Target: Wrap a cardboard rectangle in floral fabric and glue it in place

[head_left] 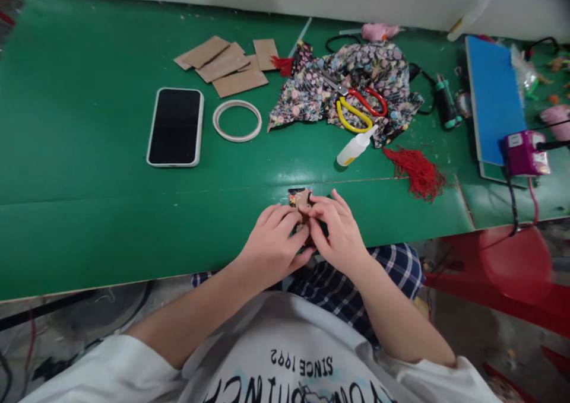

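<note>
My left hand (272, 246) and my right hand (339, 231) meet at the near edge of the green table (89, 201). Both pinch a small cardboard piece wrapped in floral fabric (300, 198), which lies on the table and is partly hidden by my fingers. Beyond it lie a white glue bottle (355, 148), a red tassel (418, 173) and a heap of floral fabric (356, 73) with red and yellow scissors (360, 107) on top.
A phone (175, 127) lies face up at the left, beside a roll of tape (237, 120) and several cardboard pieces (227, 64). At the right are a blue board (494, 94), a purple device (525, 152) with cables, and a red stool (516, 260) below the table.
</note>
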### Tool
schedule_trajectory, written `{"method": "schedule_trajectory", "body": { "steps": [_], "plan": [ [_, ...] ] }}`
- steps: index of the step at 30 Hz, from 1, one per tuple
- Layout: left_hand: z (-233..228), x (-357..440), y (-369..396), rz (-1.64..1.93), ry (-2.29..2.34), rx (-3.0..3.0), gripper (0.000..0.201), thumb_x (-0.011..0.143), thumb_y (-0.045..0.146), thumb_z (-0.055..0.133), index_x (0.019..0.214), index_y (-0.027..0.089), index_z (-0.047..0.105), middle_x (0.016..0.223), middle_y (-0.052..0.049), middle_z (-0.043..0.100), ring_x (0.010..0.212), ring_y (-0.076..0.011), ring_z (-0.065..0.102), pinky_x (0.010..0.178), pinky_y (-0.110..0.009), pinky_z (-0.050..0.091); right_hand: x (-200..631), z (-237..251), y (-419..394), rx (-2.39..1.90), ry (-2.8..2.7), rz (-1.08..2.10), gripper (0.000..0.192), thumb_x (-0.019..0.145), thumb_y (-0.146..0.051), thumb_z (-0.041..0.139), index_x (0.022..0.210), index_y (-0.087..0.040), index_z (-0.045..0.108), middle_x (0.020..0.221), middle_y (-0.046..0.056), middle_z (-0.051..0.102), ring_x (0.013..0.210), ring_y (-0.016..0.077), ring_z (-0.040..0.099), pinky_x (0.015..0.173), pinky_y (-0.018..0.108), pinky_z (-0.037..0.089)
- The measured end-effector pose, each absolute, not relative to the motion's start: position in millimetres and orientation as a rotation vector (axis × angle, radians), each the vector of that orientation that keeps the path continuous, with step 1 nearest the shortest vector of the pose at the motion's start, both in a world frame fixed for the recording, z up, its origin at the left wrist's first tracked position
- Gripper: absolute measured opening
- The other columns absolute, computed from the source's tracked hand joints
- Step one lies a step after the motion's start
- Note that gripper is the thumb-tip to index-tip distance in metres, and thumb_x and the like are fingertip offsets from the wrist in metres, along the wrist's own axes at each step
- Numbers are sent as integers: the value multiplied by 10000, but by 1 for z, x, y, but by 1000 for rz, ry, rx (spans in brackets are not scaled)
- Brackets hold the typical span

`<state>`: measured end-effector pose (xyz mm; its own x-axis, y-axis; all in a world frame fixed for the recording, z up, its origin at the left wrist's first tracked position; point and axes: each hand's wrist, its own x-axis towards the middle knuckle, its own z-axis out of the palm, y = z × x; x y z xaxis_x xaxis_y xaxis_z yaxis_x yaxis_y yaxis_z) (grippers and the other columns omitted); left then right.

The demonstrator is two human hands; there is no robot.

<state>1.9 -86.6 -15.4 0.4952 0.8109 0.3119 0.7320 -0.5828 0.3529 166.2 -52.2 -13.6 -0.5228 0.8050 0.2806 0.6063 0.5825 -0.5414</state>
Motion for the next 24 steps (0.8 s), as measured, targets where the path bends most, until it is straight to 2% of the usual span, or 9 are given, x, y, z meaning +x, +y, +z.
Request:
{"method": "schedule_trajectory", "body": {
  "steps": [4,6,10,12,18,24],
  "plan": [
    [-15,2,-87,681,1349,2563,230,836,316,522,956,165,648,984,-88,602,1008,-245,498,948,-454,401,168,-16,-57,-1092,-2191,672,208,822,-109,460,986,-236,471,974,37,668,1130,189,556,1067,510,342],
    [-15,2,-86,676,1343,2564,253,835,326,532,991,160,640,972,-90,601,994,-245,498,929,-448,412,170,-19,-57,-1106,-2006,776,226,824,-106,472,1003,-245,467,998,37,647,1119,177,561,1035,474,397],
    [-16,2,-86,675,1339,2572,294,839,326,535,1056,145,619,969,-94,598,984,-245,497,924,-446,413,173,-22,-51,-1179,-1645,918,233,800,-149,560,990,-258,481,969,23,597,975,156,615,894,376,512],
    [-16,2,-86,676,1340,2576,287,839,318,534,1055,147,618,975,-96,598,987,-245,497,926,-449,413,173,-21,-48,-1189,-1624,934,261,791,-161,583,1007,-264,478,944,9,595,926,146,627,862,353,524],
    [-15,2,-87,646,1356,2593,272,838,314,521,1015,139,631,1038,-116,590,1020,-261,492,943,-464,406,165,-17,-39,-1180,-2141,663,282,808,-126,559,1050,-263,511,905,-8,682,992,172,584,877,359,478],
    [-15,3,-88,655,1356,2615,247,841,326,521,951,144,646,1012,-103,591,1013,-255,501,945,-445,404,156,-22,-32,-1137,-2291,476,196,860,-184,497,1035,-261,540,822,0,688,868,182,586,804,356,469]
  ]
}}
